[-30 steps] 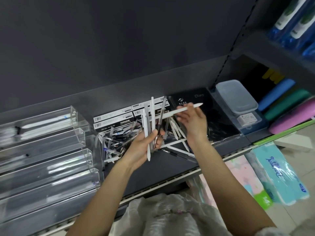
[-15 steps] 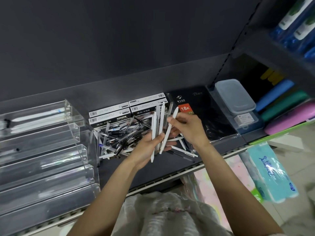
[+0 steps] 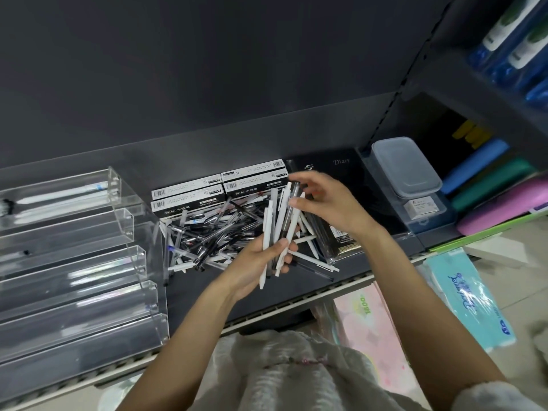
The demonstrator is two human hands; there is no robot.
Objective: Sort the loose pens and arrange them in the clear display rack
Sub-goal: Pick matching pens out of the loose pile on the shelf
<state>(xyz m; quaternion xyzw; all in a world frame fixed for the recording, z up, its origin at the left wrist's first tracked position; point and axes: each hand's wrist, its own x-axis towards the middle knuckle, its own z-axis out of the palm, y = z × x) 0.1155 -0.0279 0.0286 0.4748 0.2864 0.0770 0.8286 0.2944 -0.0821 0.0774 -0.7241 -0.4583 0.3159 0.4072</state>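
Observation:
My left hand (image 3: 257, 264) grips a bunch of white pens (image 3: 278, 223) that stand nearly upright above the shelf. My right hand (image 3: 329, 203) touches the tops of that bunch with its fingertips, fingers spread and lightly bent. A heap of loose pens (image 3: 207, 235), black, clear and white, lies on the dark shelf behind and left of my hands. The clear stepped display rack (image 3: 77, 262) stands at the left; its top tier holds a few white pens (image 3: 65, 192), and the lower tiers show little inside.
Pen boxes (image 3: 219, 188) lie behind the heap. A black diary (image 3: 341, 173) in plastic wrap lies under my right hand. A lidded plastic box (image 3: 406, 167) and coloured pencil cases (image 3: 504, 200) fill the right. Tissue packs (image 3: 465, 295) sit below the shelf edge (image 3: 296, 304).
My right hand brought a single white pen from the right into the bunch in my left hand, then let it go and now touches the pen tops.

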